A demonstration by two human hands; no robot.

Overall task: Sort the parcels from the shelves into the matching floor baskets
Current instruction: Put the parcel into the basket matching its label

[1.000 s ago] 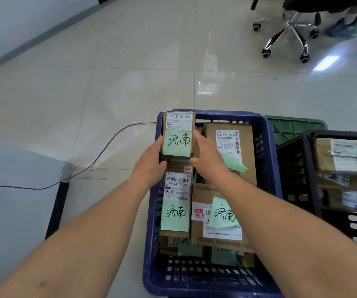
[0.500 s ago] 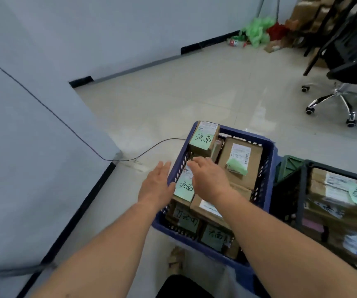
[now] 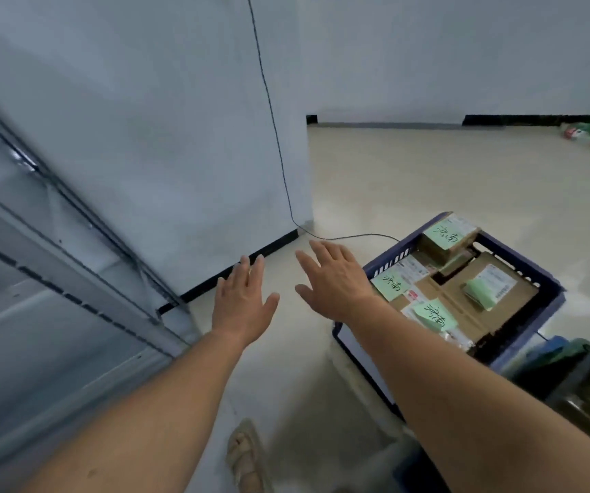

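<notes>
parcels (image 3: 457, 300) with green notes fill the blue basket (image 3: 549, 297); left hand (image 3: 242, 304) and right hand (image 3: 336, 282) hover beside it, fingers released, empty.

Parcel-sorting storeroom, plain pale grey walls (image 3: 144, 101) with black skirting strip (image 3: 517, 119), glossy cream tiled floor (image 3: 428, 179), grey perforated metal shelving frame (image 3: 73, 293) at left, dark blue slotted plastic basket (image 3: 391, 252) packed with brown cardboard parcels (image 3: 460, 295) bearing printed white shipping labels (image 3: 492, 282) and handwritten green sticky notes (image 3: 391, 284)

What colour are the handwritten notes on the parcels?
Light green notes, seen in the head view.
</notes>
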